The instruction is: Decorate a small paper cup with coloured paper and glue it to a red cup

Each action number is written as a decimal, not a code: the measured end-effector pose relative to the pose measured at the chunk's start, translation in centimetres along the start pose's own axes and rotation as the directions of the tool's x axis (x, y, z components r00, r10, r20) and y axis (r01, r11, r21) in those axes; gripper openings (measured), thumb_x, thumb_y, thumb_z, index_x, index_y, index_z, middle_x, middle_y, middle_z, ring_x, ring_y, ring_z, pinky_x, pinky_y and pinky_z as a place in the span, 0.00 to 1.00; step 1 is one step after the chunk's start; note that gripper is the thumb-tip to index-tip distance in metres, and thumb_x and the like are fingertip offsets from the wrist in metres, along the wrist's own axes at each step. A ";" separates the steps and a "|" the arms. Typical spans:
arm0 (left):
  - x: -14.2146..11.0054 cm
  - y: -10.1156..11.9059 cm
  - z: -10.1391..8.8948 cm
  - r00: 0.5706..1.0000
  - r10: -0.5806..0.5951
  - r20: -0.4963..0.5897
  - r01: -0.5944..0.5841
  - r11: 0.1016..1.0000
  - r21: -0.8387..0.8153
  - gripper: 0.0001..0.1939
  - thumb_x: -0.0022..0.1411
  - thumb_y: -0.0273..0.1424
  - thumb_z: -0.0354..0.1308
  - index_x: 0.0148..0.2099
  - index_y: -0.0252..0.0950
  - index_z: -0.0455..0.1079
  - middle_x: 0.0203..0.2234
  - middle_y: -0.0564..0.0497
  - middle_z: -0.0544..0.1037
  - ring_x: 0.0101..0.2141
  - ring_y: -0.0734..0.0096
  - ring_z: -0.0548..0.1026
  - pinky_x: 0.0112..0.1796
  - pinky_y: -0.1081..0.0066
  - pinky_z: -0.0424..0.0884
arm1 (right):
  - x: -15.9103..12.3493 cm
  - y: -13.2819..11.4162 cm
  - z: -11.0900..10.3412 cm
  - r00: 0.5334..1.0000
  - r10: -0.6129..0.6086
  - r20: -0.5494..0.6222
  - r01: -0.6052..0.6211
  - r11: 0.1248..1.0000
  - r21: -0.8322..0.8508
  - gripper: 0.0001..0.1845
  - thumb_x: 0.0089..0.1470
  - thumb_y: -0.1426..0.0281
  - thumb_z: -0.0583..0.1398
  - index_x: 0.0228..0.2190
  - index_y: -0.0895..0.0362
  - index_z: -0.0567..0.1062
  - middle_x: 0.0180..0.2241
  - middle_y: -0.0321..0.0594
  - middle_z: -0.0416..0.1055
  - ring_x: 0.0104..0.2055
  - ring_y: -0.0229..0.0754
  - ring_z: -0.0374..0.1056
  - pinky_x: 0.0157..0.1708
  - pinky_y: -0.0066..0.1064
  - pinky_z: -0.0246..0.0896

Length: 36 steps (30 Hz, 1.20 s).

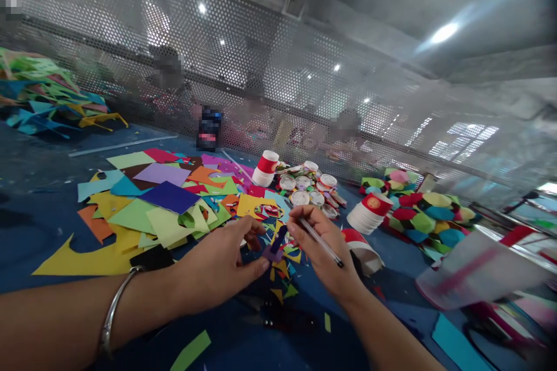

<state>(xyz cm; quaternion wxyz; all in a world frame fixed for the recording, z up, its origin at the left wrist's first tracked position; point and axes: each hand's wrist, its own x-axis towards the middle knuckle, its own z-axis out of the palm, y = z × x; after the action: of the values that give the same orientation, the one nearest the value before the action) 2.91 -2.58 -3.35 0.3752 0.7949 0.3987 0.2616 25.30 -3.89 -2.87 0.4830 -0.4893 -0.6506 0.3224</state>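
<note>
Right hand (329,272) grips a slanted pen (319,241); left hand (213,261) curls, its hold unclear.

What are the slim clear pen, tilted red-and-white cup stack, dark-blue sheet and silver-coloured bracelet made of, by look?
Slim clear pen: likely glossy plastic; see-through barrel, pale highlights.
Tilted red-and-white cup stack: probably smooth coated paper; thin nested rims, coloured band.
Dark-blue sheet: matte paper or thin card; flat, crisp edges.
Silver-coloured bracelet: apparently polished metal; bright reflections, alloy unclear.
</note>
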 end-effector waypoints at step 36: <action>3.5 -2.2 -4.9 0.915 -0.283 -0.289 -0.051 0.627 -0.777 0.08 0.59 0.30 0.64 0.37 0.36 0.67 0.30 0.50 0.79 0.33 0.68 0.81 0.38 0.69 0.74 | 0.3 0.6 0.0 0.998 -0.067 -0.022 0.058 0.961 -0.272 0.12 0.63 0.57 0.59 0.39 0.53 0.69 0.30 0.33 0.65 0.30 0.40 0.62 0.30 0.32 0.57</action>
<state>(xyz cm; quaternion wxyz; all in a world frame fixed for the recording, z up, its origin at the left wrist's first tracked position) 0.35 3.14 -1.86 0.6087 0.4625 0.3649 0.5314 25.45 -3.39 -3.28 0.4316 -0.5349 -0.6962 0.2073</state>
